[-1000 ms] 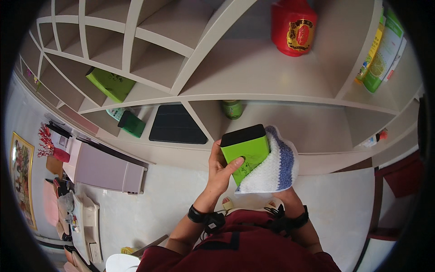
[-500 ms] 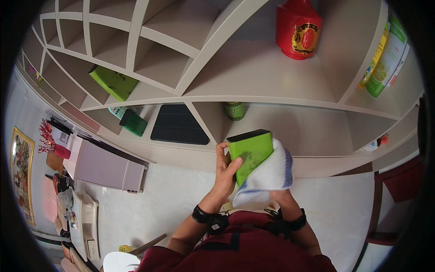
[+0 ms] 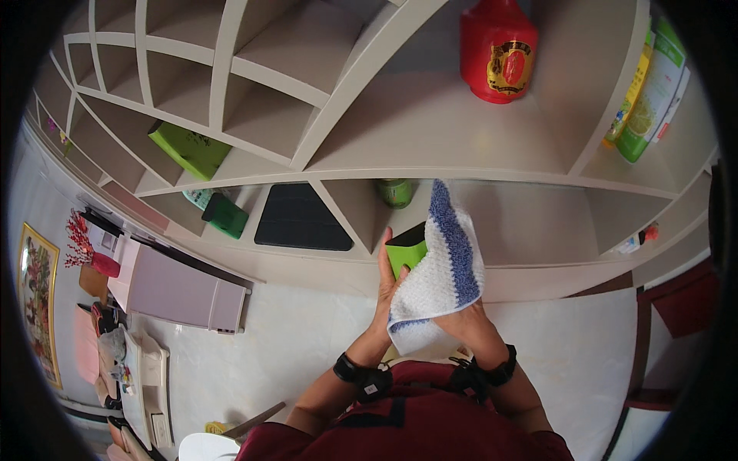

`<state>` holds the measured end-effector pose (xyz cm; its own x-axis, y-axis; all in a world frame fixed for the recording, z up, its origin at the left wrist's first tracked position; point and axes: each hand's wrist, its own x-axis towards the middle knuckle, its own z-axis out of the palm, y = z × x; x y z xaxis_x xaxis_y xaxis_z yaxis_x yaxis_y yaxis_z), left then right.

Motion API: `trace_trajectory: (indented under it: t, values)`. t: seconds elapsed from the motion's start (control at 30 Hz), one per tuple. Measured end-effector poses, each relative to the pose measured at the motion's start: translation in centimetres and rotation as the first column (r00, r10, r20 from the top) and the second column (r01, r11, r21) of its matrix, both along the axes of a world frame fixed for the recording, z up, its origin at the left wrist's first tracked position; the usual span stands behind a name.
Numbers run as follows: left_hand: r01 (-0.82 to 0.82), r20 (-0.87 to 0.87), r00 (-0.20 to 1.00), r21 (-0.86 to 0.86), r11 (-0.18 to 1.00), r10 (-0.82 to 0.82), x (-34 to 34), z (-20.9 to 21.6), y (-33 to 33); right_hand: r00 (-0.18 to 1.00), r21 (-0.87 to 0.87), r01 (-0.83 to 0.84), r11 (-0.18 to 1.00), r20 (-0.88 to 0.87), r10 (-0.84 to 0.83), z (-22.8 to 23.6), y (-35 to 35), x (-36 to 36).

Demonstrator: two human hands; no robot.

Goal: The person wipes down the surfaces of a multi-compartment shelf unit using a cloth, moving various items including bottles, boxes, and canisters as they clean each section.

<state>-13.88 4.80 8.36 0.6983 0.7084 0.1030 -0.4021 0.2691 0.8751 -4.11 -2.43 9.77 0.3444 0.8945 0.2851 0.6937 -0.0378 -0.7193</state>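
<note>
In front of the shelf unit, my left hand (image 3: pixel 384 290) is wrapped round the left side of a bright green box (image 3: pixel 408 250) with a dark end facing up. A white cloth (image 3: pixel 444 265) with a blue stripe drapes over the box's right side and hides most of it. My right hand (image 3: pixel 472 326) grips the cloth from below right, and its fingers are partly hidden behind the fabric. Just beyond the box, a small green canister (image 3: pixel 396 194) stands in the lower compartment.
The pale shelf unit (image 3: pixel 446 170) spans the view ahead. On it are a large red bottle (image 3: pixel 500 58), upright packages (image 3: pixel 649 96), another green box (image 3: pixel 192 150), a dark green container (image 3: pixel 225 217) and a flat black panel (image 3: pixel 301 218). A lilac cabinet (image 3: pixel 181 284) stands left.
The cloth has come up and spread over the green box, covering its front face. My right hand has moved up with the cloth, and the box now sits a little lower.
</note>
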Motion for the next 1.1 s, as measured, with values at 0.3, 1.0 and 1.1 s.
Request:
trace_trajectory:
  t: [0.3, 1.0, 1.1]
  values:
    - [-0.009, 0.136, 0.99, -0.217, 0.976, 0.039, -0.8, 1.5, -0.1, 0.89, 0.277, -0.036, 0.96, -0.429, 0.157, -2.9, -1.1, -0.4]
    - [-0.053, -0.034, 0.996, 0.567, 0.822, 0.087, -0.4, 0.0, 0.8, -0.127, 0.395, 0.369, 0.841, -0.875, 0.466, -8.6, -3.5, 0.0]
    - [-0.022, -0.029, 0.999, 0.276, 0.961, 0.032, -0.2, -0.2, 0.7, 0.296, 0.204, 0.302, 0.931, -0.949, 0.113, -9.3, -3.7, 0.7]
